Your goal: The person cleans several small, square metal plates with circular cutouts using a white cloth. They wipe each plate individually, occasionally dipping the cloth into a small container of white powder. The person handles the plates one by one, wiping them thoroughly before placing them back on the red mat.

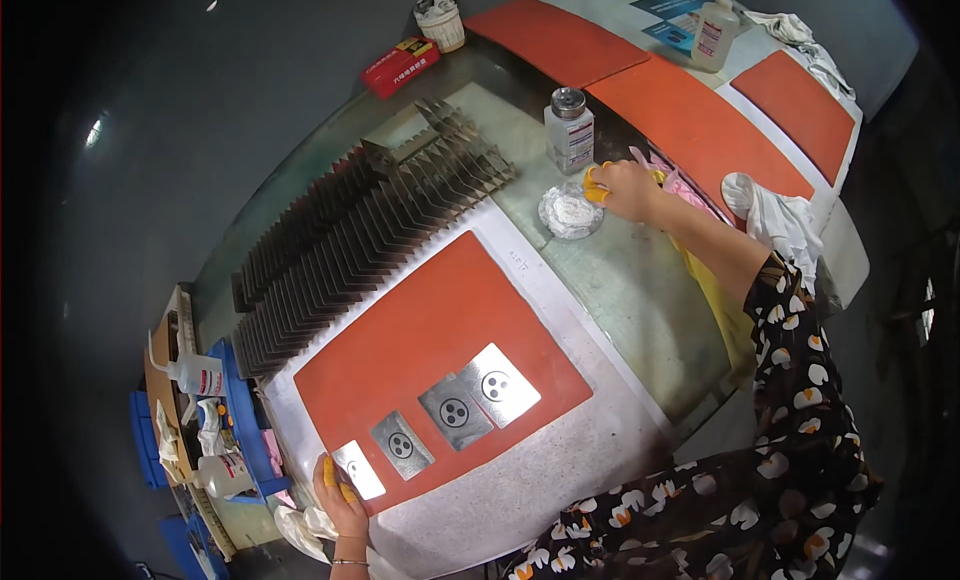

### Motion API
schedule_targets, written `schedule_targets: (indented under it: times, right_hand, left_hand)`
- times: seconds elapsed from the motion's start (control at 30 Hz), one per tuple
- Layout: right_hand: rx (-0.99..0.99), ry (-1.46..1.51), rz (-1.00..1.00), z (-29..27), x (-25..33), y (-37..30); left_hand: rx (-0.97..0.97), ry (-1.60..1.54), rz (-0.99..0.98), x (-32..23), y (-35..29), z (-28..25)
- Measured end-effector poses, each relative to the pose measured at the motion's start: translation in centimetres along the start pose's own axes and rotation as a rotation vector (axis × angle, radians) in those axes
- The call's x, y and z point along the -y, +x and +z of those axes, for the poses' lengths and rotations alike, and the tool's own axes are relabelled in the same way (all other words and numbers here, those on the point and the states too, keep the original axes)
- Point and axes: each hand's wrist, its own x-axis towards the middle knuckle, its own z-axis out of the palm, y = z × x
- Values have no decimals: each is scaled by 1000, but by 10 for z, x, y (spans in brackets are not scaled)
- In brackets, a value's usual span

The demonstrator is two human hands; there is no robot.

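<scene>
My left hand (343,507), wearing yellow finger cots, lies at the near left edge of an orange mat (430,330). Its outstretched fingers touch or nearly touch the edge of a small silver metal plate (368,477). Three similar plates run in a row to the right: a greyer plate (414,461), a dark plate (444,437) and a bright plate (518,382), each bearing a round black mark. Further off, my right hand (632,192) is beside a round dish of white material (572,212). Its yellow-covered fingers are pressed together; whatever they hold is hidden.
Rows of upright metal plates (370,240) stand behind the mat. A pump bottle (570,135) is behind the dish. Squeeze bottles sit in a blue tray (235,400) on the left; another squeeze bottle (713,35) stands far right. A red box (402,68) lies at the back.
</scene>
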Motion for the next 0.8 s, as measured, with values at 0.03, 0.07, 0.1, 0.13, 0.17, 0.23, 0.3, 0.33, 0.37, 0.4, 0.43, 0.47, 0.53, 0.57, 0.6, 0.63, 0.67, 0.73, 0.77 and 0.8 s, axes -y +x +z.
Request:
schedule_targets:
  times: [0.03, 0.07, 0.1, 0.13, 0.17, 0.23, 0.3, 0.33, 0.37, 0.4, 0.43, 0.47, 0.53, 0.57, 0.6, 0.63, 0.67, 0.73, 0.77, 0.8]
  right_hand:
    - [13, -23, -1, 1, 0, 0]
    - [23, -59, -9, 1, -1, 0]
    - [34, -91, -23, 1, 2, 3]
    - [44, -124, -37, 3, 4, 5]
    - [14, -113, -52, 7, 4, 3]
    - [-53, -94, -82, 9, -1, -3]
    - [-4, -212, -84, 5, 0, -3]
    - [42, -225, -89, -2, 2, 1]
    - [88, -240, -94, -7, 5, 3]
    - [106, -265, -99, -13, 9, 2]
    - [89, -274, -81, -11, 7, 3]
    - [71, -284, -64, -4, 0, 6]
    - [-4, -270, -77, 12, 1, 5]
    - [2, -303, -32, 12, 3, 5]
    - [7, -321, 5, 15, 12, 7]
    - [-35, -451, -8, 22, -3, 3]
    - [-19, -398, 106, 0, 45, -3]
    - [-264, -212, 3, -11, 31, -27]
    - [-209, -87, 21, -17, 54, -32]
    - [-172, -64, -127, -28, 66, -38]
  left_hand:
    - [5, 16, 5, 0, 0, 0]
    - [10, 31, 11, -1, 1, 0]
    - [8, 26, 6, 1, -1, -1]
    - [6, 20, 1, 2, -3, -1]
    - [4, 14, -4, 4, -6, 0]
    - [-6, -1, -17, -1, -4, 0]
    - [-4, -3, 3, -2, 2, 0]
    - [-23, -24, 3, 1, 2, 3]
    - [-15, -9, 12, 0, 1, 2]
    - [-15, 9, 6, -1, 0, 1]
    - [-14, 27, -1, -2, 0, 0]
    - [-39, 16, 24, -2, 3, -2]
    - [-54, 27, 6, -2, -1, -4]
    - [-110, 7, -27, 4, -9, 3]
    - [-121, -8, -53, 6, -12, 5]
    - [-81, -36, -93, 9, -7, 10]
    - [-102, -20, -94, 9, -12, 12]
    - [-159, 22, 31, -7, 14, 10]
    - [-182, 24, 61, -3, 11, 11]
    - [-175, 41, 79, -4, 14, 11]
